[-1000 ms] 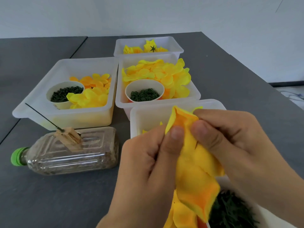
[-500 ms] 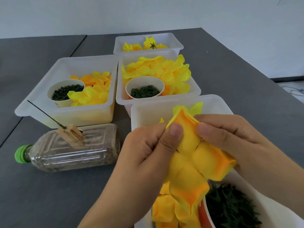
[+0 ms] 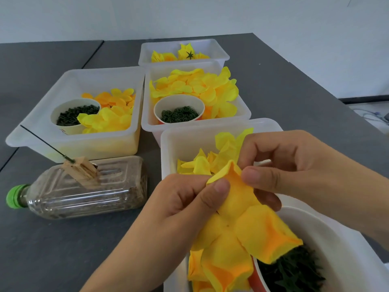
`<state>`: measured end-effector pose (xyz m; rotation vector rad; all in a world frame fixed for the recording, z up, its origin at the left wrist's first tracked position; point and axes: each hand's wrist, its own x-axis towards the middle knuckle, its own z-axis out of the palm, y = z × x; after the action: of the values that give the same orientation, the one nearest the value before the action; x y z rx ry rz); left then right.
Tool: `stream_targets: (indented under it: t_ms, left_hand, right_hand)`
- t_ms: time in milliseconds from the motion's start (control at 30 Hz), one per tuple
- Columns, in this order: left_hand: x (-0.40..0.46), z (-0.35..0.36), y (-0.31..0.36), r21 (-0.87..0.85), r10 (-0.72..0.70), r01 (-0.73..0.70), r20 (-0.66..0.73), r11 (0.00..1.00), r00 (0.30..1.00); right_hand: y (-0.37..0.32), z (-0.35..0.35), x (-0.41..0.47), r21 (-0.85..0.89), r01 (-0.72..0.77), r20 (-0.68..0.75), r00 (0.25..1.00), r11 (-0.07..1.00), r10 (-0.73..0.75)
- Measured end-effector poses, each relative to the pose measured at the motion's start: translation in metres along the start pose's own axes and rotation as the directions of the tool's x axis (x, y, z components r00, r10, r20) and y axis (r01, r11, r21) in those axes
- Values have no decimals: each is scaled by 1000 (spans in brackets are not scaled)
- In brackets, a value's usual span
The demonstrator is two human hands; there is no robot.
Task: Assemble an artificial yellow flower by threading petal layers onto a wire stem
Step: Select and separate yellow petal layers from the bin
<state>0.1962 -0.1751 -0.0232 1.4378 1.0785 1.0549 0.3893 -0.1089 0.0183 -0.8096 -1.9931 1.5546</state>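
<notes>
Both hands, left hand point(image 3: 189, 199) and right hand point(image 3: 294, 165), pinch one petal layer point(image 3: 242, 218) over the near bin point(image 3: 168, 148); wire stem point(image 3: 45, 144) stands apart on the bottle point(image 3: 84, 192). Risk: stuck layers come up together, or fabric tears

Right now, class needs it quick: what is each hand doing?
Left hand: closed, pinching the yellow petal layer at its upper edge.
Right hand: closed, pinching the same petal layer from the other side.

Four white tubs point(image 3: 88, 144) sit on the table. Three cups point(image 3: 179, 102) hold green bits. One bottle point(image 3: 84, 190) lies there, and two hands point(image 3: 185, 201) work.
</notes>
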Motion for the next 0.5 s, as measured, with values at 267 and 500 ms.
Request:
stream_targets:
  t_ms: [267, 500]
  left_hand:
    - [1, 2, -2, -58, -53, 54, 7, 997, 999]
    - [0, -1, -3, -72, -58, 61, 52, 996, 997]
  right_hand:
    - [7, 6, 1, 401, -177, 103, 984, 899, 148]
    - [8, 11, 1, 286, -181, 133, 980, 941, 148]
